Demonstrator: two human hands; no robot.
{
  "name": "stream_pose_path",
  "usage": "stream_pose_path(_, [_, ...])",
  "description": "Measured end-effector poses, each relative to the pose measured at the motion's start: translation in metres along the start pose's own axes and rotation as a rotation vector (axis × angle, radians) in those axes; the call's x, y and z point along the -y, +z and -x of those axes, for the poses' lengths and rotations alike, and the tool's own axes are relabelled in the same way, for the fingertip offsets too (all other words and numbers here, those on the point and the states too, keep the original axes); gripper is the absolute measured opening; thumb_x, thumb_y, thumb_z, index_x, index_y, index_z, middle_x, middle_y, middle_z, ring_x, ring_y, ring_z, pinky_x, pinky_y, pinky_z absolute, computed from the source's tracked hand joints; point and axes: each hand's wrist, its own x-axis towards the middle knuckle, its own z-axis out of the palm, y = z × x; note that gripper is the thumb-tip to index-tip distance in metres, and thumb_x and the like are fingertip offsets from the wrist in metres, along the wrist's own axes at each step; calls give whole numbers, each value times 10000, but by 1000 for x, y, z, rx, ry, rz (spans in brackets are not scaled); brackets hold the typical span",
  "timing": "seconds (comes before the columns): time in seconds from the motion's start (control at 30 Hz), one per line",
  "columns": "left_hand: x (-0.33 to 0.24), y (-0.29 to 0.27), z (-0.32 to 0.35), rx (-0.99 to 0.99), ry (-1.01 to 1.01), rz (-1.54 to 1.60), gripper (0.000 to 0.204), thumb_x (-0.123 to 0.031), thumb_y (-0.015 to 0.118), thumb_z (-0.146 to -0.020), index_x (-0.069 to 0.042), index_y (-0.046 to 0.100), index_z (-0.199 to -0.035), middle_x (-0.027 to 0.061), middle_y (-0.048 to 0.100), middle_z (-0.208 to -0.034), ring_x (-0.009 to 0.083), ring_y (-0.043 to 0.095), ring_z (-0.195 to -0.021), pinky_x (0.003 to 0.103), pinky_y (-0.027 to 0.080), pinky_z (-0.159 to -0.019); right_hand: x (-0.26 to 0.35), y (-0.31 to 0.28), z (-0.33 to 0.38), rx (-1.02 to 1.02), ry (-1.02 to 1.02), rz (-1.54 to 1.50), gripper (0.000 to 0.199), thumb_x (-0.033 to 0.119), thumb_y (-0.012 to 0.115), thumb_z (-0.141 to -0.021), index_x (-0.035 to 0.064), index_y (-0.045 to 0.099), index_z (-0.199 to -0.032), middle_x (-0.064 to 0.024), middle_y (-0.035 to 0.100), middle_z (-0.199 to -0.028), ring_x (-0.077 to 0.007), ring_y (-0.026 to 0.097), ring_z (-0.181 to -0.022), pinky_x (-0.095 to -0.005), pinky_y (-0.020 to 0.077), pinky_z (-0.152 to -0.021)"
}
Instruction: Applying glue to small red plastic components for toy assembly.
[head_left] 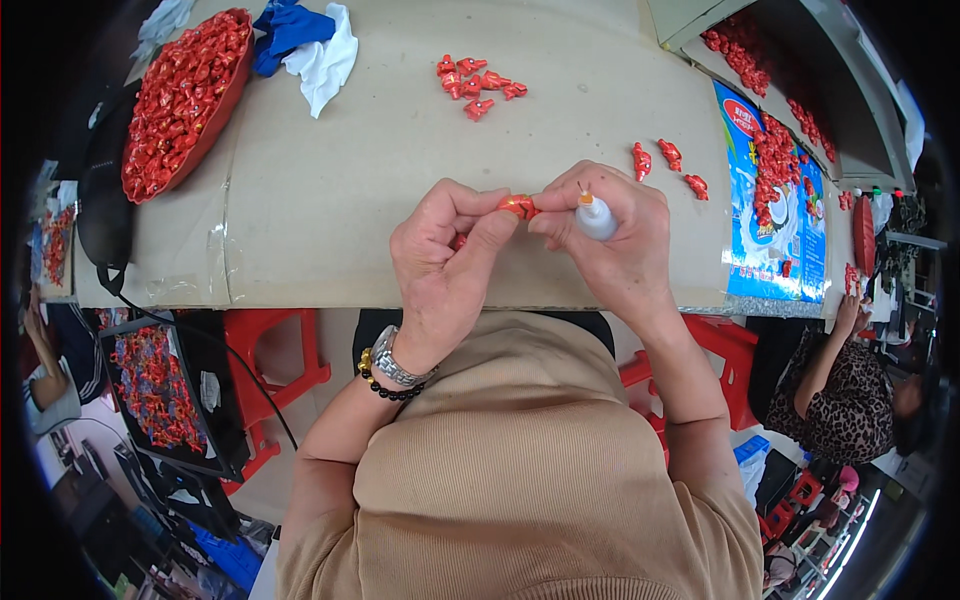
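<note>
Red trinket (pixel 517 206) pinched in left hand (pixel 445 262); right hand (pixel 610 235) grips glue bottle (pixel 595 216), gluing apparently underway; steady nozzle aim needed next.

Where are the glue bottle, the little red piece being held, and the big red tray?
Glue bottle (pixel 597 217): head view, on its white body.
Red piece (pixel 518 206): head view, on its middle, between the fingertips.
Red tray (pixel 226 110): head view, on its right rim.
</note>
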Motion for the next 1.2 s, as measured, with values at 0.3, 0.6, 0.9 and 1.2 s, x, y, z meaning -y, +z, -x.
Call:
stream_pose_path(0.3, [7,-1,-2,22,-16,-79,49,-16,605,-885,30,595,-899,30,661,-778,20,529,-650,183,406,-536,-12,4,5,-3,109,-274,150,-53,735,-675,-4,609,-738,-56,586,-652,-120,586,-544,-264,452,-491])
stream_pose_path(0.6, [9,6,2,-57,137,-304,69,-42,597,-879,24,588,-893,124,625,-709,114,586,-593,258,472,-549,-15,13,16,-73,192,-400,133,-111,673,-735,-23,594,-794,-108,597,-783,-140,594,-598,-241,488,-507])
stream_pose_path(0.9, [14,7,2,-11,267,-433,119,-13,598,-862,20,583,-975,147,600,-787,284,608,-668,332,488,-614,-23,18,25,-120,226,-465,137,-114,657,-743,-15,580,-802,-135,583,-816,-164,596,-644,-263,533,-535])
stream_pose_path(1.2, [14,9,2,22,216,-354,167,-23,576,-889,4,527,-1046,157,565,-825,297,574,-656,341,454,-573,-34,16,25,-86,174,-518,173,-4,722,-760,-18,553,-800,-117,550,-809,-152,572,-609,-254,518,-503])
